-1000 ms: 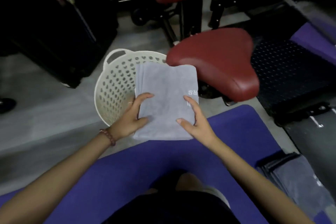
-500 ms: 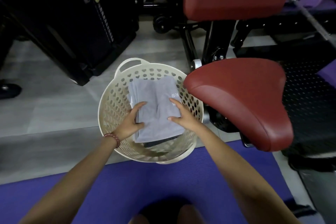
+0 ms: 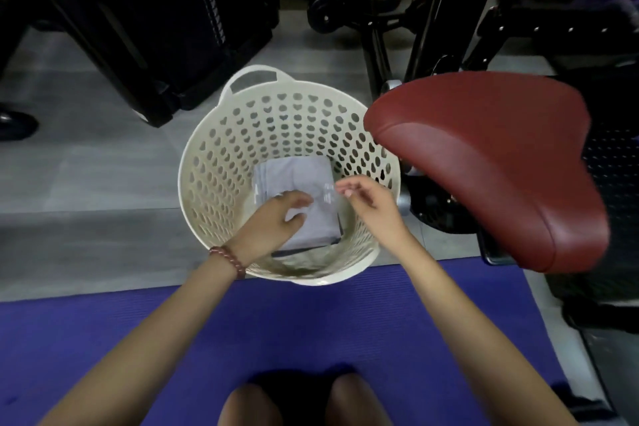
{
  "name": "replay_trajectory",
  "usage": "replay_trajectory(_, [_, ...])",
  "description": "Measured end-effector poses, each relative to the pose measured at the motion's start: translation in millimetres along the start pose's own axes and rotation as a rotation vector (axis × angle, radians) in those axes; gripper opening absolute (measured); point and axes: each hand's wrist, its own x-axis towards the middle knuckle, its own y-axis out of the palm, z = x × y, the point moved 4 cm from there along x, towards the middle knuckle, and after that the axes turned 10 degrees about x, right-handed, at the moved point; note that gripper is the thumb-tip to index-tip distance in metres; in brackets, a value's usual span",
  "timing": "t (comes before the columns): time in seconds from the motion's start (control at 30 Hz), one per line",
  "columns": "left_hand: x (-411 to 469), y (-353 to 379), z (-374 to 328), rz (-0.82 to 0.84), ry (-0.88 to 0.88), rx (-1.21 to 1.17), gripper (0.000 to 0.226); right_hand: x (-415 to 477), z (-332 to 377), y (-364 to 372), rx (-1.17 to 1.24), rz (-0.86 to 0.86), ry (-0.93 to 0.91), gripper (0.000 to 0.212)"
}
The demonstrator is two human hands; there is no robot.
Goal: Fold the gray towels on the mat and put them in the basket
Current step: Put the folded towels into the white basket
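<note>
A folded gray towel (image 3: 297,180) lies flat on the bottom of the cream perforated basket (image 3: 188,180), on top of other folded cloth. My left hand (image 3: 273,225) is inside the basket over the towel's near left corner, with loosely curled fingers gripping nothing. My right hand (image 3: 373,204) hovers at the towel's right edge, near the basket's right rim, with relaxed fingers and nothing in it. The purple mat (image 3: 311,322) lies under my forearms and knees, right behind the basket.
A red padded seat (image 3: 484,156) on a black frame overhangs the basket's right side. A black weight machine (image 3: 155,28) stands behind the basket to the left. A dark shoe (image 3: 14,124) shows at the left edge on the gray floor.
The towel went from held above the basket down to its bottom. Both hands have let go of it, and the right hand has lifted away.
</note>
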Motion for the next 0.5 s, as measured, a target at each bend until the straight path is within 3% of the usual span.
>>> replay_trajectory(0.2, [-38.4, 27.5, -75.0, -0.114, 0.311, -0.175, 0.027, -70.0, -2.7, -29.8, 0.06, -0.052, -0.177, 0.024])
replay_trajectory(0.5, [-141.3, 167.2, -146.5, 0.0, 0.45, -0.105, 0.022, -283.9, -76.5, -115.4, -0.028, -0.117, -0.013, 0.024])
